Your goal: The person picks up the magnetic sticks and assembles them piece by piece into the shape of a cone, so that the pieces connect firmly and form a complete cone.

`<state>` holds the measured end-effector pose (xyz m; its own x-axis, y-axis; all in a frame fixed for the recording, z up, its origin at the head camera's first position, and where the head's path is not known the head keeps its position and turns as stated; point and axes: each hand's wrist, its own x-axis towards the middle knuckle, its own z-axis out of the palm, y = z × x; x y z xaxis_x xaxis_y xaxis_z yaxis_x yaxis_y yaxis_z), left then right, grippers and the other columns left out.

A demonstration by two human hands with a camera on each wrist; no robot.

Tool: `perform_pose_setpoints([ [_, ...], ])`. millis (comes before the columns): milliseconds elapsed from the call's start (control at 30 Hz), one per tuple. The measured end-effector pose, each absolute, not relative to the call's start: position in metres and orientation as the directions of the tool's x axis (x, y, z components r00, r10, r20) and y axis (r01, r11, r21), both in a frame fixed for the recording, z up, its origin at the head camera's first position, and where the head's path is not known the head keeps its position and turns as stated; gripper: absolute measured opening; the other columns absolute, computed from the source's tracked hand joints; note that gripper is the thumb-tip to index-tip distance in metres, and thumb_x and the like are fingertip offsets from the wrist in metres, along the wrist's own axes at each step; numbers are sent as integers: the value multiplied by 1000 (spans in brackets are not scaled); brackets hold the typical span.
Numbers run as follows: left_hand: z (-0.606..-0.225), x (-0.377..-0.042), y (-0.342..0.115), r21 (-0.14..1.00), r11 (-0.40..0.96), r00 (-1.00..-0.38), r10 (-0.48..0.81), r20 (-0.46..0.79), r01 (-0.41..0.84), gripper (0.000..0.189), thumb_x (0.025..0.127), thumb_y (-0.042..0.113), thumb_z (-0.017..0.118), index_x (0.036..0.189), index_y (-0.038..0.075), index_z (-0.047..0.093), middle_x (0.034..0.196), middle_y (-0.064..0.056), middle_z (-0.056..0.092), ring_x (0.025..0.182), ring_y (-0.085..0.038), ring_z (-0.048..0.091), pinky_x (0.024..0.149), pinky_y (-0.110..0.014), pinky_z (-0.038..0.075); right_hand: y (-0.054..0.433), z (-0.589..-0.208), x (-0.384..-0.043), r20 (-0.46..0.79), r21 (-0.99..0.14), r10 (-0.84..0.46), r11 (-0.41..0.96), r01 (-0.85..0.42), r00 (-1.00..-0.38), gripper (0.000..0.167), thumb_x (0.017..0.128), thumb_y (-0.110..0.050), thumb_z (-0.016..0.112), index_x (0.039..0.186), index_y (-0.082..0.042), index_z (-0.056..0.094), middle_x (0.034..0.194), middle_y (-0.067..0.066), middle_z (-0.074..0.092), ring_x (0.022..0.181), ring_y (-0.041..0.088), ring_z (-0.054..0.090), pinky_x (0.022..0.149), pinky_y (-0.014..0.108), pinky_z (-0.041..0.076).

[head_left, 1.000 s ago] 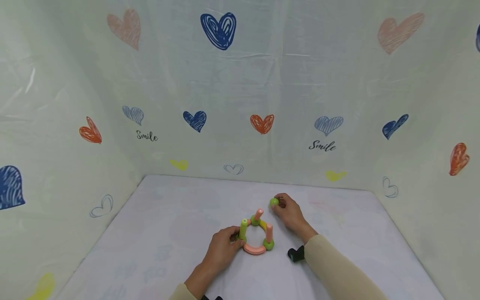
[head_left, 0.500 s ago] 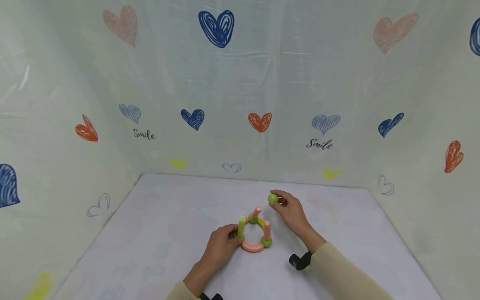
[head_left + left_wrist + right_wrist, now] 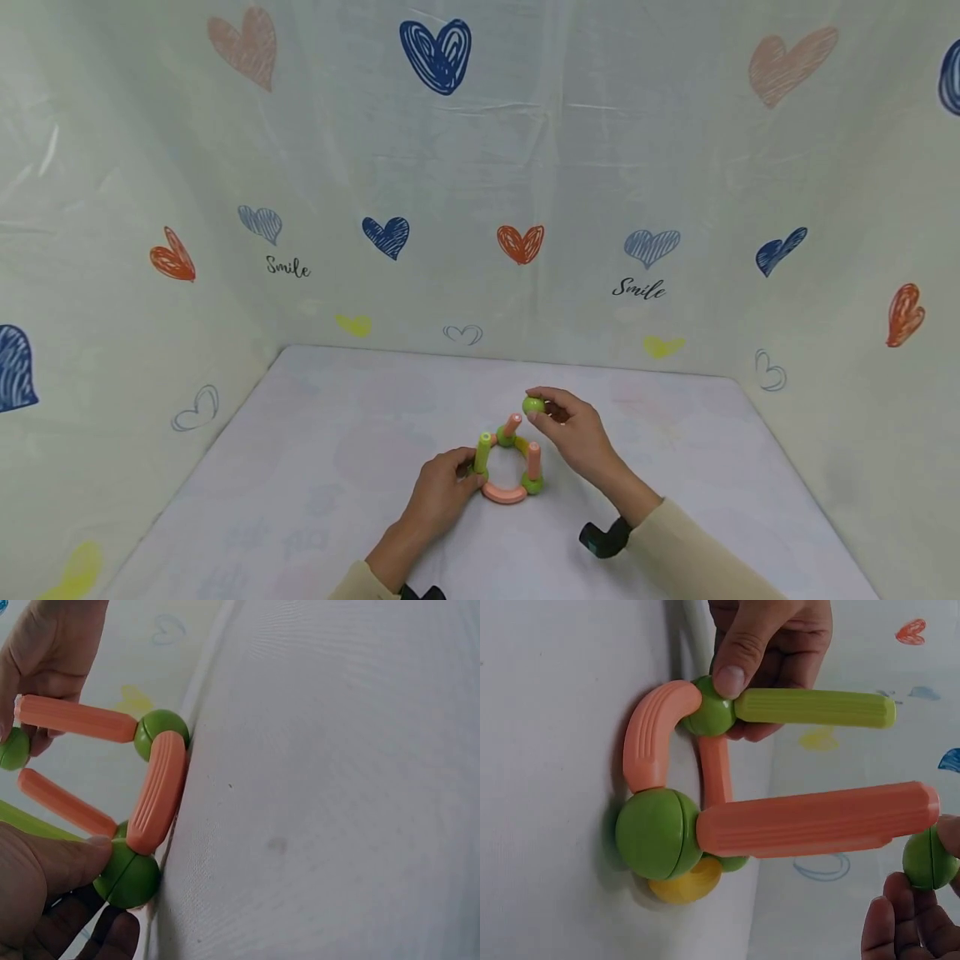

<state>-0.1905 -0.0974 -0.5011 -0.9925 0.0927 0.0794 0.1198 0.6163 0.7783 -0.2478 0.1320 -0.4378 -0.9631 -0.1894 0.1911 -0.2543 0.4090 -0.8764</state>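
A toy frame of green balls joined by curved pieces lies on the table in the head view, its orange curved piece (image 3: pixel 504 495) toward the front. Three rods rise from its balls: a light green rod (image 3: pixel 482 454), a near orange rod (image 3: pixel 534 461) and a far orange rod (image 3: pixel 512 425). My left hand (image 3: pixel 442 493) pinches the corner green ball (image 3: pixel 129 879) below the light green rod, as the left wrist view shows. Between thumb and fingers, my right hand (image 3: pixel 576 429) holds a loose green ball (image 3: pixel 533 405) close by the top of the far orange rod.
A pale tabletop (image 3: pixel 360 417) lies under everything. Behind and beside it hangs a light curtain (image 3: pixel 480 167) printed with hearts. A black wrist device (image 3: pixel 606 539) juts out below my right forearm.
My right hand has brought its green ball leftward, nearer the far orange rod, turning it a little. My left hand keeps its grip, and the frame stays nearly where it was.
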Motion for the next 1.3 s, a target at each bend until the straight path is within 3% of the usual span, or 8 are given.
perform_pose_setpoints([
  [267,-501,-190,-98,786,606,-991,105,79,127,36,94,17,81,126,4,73,118,-9,76,112,-28,72,92,-49,60,120,-434,-242,190,-834,-239,473,-285,-952,31,92,-13,81,122,-16,72,111,-5,73,105,15,64,89,28,55],
  [700,-501,-191,-97,765,625,-988,114,107,155,37,91,12,81,126,1,73,115,-12,77,109,-29,72,89,-47,61,104,-428,-249,243,-778,-234,533,-334,-941,34,90,-12,84,123,-10,74,107,-4,75,99,14,67,87,31,57],
  [900,-501,-189,-96,766,626,-989,100,108,147,41,91,12,82,129,2,72,116,-11,76,106,-26,72,87,-43,61,99,-429,-251,257,-758,-248,547,-354,-934,35,91,-14,84,125,-12,76,112,-3,76,100,13,69,88,33,56],
  [1133,-501,-187,-97,805,573,-988,62,143,152,37,96,25,78,129,9,73,117,-8,74,96,-18,69,79,-33,58,97,-429,-248,242,-753,-243,563,-339,-939,36,92,-16,83,127,-12,75,108,-4,76,99,14,68,89,35,56],
  [1300,-501,-189,-95,775,608,-982,39,187,172,32,97,28,78,124,10,77,110,-4,76,93,-16,67,75,-30,55,98,-430,-246,219,-759,-236,568,-317,-947,35,93,-20,82,127,-13,75,103,-6,76,99,13,67,92,37,55],
])
